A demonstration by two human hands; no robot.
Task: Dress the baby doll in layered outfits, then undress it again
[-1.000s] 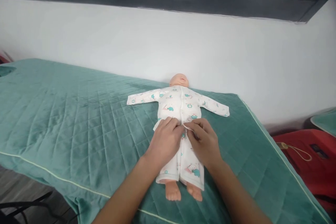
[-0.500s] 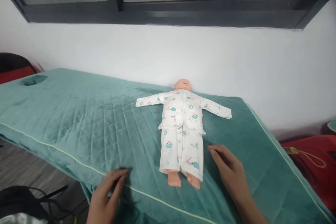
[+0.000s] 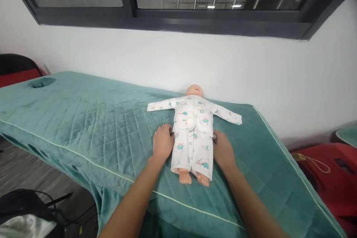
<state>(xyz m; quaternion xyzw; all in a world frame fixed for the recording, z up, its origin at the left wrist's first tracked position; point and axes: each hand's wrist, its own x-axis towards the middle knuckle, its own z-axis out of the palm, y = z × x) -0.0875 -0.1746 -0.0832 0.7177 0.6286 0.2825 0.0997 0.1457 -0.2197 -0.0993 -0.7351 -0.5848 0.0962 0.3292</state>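
A baby doll (image 3: 194, 90) lies on its back on the green quilted bed, head toward the wall and bare feet toward me. It wears a long-sleeved white shirt (image 3: 185, 113) with a teal and pink print, sleeves spread wide, and matching white trousers (image 3: 181, 152). At the doll's waist, my left hand (image 3: 162, 142) is closed against the left corner of the shirt's hem. Across from it, my right hand (image 3: 224, 148) closes at the hem's right corner. The fingertips of both hands are partly hidden beside the cloth.
The green bed cover (image 3: 117, 119) has a pale piping edge and a face hole (image 3: 41, 82) at far left. Behind it rise a white wall and a dark window frame (image 3: 178, 22). Red chairs (image 3: 329, 178) stand at right; a black bag (image 3: 25, 208) sits low left.
Both hands have moved forward and inward, from beside the doll's legs and the bed's front edge to either side of its waist. The view has shifted slightly.
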